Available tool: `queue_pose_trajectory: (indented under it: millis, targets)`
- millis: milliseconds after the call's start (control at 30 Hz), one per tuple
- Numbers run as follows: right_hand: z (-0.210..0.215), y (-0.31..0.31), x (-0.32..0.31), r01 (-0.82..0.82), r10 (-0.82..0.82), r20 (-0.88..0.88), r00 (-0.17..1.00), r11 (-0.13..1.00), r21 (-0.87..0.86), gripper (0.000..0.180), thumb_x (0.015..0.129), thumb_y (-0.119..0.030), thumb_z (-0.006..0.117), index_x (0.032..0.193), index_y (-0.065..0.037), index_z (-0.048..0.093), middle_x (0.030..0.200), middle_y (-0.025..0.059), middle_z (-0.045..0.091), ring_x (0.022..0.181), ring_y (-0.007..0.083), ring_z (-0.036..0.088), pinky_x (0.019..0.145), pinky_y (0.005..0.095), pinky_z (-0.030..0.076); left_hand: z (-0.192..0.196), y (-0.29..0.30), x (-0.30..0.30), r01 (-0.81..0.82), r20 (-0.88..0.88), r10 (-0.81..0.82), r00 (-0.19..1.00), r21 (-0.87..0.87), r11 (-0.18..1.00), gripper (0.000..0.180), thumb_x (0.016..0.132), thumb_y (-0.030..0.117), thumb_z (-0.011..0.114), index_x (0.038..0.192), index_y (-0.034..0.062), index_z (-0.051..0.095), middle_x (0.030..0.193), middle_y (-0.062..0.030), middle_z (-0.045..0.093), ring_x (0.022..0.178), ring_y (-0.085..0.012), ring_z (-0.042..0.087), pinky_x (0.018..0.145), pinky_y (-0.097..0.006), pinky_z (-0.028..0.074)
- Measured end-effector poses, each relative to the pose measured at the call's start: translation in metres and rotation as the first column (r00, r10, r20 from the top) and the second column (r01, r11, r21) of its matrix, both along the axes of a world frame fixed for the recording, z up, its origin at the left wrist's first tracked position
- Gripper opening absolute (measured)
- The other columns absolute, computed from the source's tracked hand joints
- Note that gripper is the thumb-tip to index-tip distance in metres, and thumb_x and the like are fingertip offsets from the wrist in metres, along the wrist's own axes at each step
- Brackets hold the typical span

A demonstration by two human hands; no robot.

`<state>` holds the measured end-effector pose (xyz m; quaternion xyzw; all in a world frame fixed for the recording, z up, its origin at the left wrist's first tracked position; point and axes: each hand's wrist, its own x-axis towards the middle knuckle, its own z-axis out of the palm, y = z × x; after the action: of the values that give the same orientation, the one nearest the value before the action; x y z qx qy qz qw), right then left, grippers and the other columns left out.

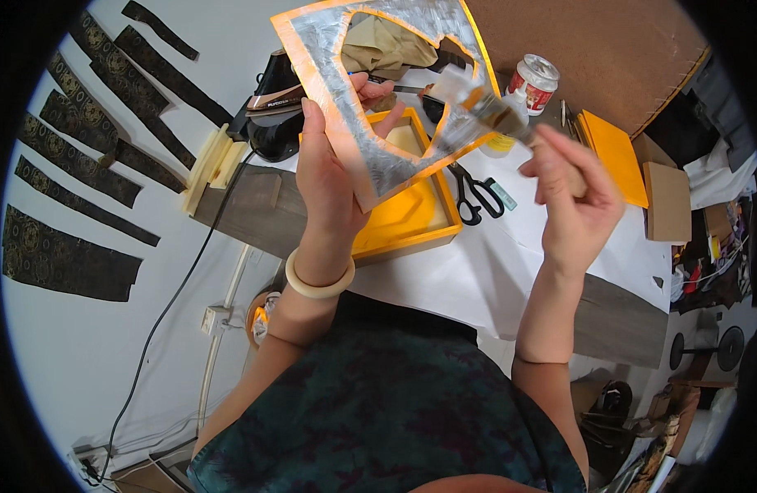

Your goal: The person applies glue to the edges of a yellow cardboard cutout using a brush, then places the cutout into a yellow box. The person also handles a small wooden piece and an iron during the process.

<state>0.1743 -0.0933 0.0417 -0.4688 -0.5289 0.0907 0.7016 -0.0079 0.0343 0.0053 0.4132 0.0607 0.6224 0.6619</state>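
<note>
My left hand (331,177) holds up a flat panel (363,160) by its near left corner, thumb on the front and fingers showing through the cutout. Grey, streaky coating covers the panel's face, and orange runs along its outer edges and around the irregular opening. In my right hand (574,193) is a flat paintbrush (501,117), gripped by the handle. Its bristles are blurred and overlap the panel's right side; whether they touch it I cannot tell. Below the panel sits an orange-yellow shallow box (419,245), partly hidden by it.
Black-handled scissors (479,200) lie right of the box. Behind the brush stand a red-and-white can (536,80) and a partly hidden bottle (500,145). Yellow boards (612,156) lie right. A black appliance (276,131) with a cord is left; dark patterned strips (87,152) hang on the wall.
</note>
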Motion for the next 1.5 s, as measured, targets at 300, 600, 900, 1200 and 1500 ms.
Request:
queue_pose_trajectory:
  millis: [300,600,900,1200,1500]
  targets:
    - [0.021,0.097,0.181,0.527,-0.532,0.164,0.831,0.847,0.077,0.027,0.091,-0.025,0.078,0.102,0.0,0.077,0.083,0.0073,0.075,0.075,0.0104,0.066,0.068,0.0251,0.051,-0.008,0.001,-0.028,0.278,0.144,-0.263,0.954,-0.095,0.956,0.062,0.109,0.053,0.019,0.15,0.0093,0.034,0.128,-0.012,0.056,0.134,-0.0331,0.048,0.104,-0.065,0.046]
    - [-0.023,0.271,0.326,0.851,-0.323,0.827,0.46,0.426,-0.307,0.035,0.091,-0.041,0.071,0.106,-0.01,0.077,0.103,0.016,0.075,0.1,0.0353,0.071,0.086,0.0454,0.056,-0.012,0.015,-0.028,0.1,0.12,-0.081,0.99,-0.161,0.982,0.057,0.11,0.05,0.024,0.15,0.0112,0.035,0.117,-0.0059,0.057,0.12,-0.0289,0.056,0.097,-0.065,0.05]
    - [-0.07,0.34,0.379,0.767,0.097,0.822,0.561,0.313,-0.56,0.042,0.08,-0.051,0.078,0.11,-0.022,0.079,0.106,0.011,0.077,0.104,0.0302,0.072,0.086,0.039,0.057,-0.009,0.028,-0.021,-0.046,0.042,0.053,0.998,-0.149,0.988,0.056,0.112,0.045,0.026,0.153,0.0083,0.034,0.101,-0.0035,0.051,0.105,-0.0246,0.055,0.095,-0.047,0.052]
    - [-0.026,0.231,0.391,0.259,-0.372,-0.226,0.9,0.875,-0.409,0.023,0.1,-0.026,0.065,0.087,-0.006,0.069,0.076,0.0027,0.069,0.063,0.0078,0.06,0.06,0.0241,0.048,-0.021,0.032,-0.021,0.035,0.14,-0.009,0.99,-0.179,0.983,0.055,0.109,0.052,0.026,0.15,0.0156,0.037,0.101,-0.0025,0.052,0.107,-0.022,0.052,0.1,-0.066,0.045]
    - [0.02,0.079,0.168,-0.251,0.323,-0.473,0.819,0.945,0.211,0.031,0.108,-0.03,0.048,0.083,-0.011,0.05,0.068,0.0001,0.045,0.066,0.0106,0.038,0.07,0.0297,0.036,-0.018,0.022,-0.013,0.127,0.293,-0.134,0.947,0.043,0.991,0.062,0.107,0.058,0.029,0.148,0.0117,0.036,0.106,-0.0079,0.056,0.108,-0.0276,0.055,0.098,-0.063,0.05]
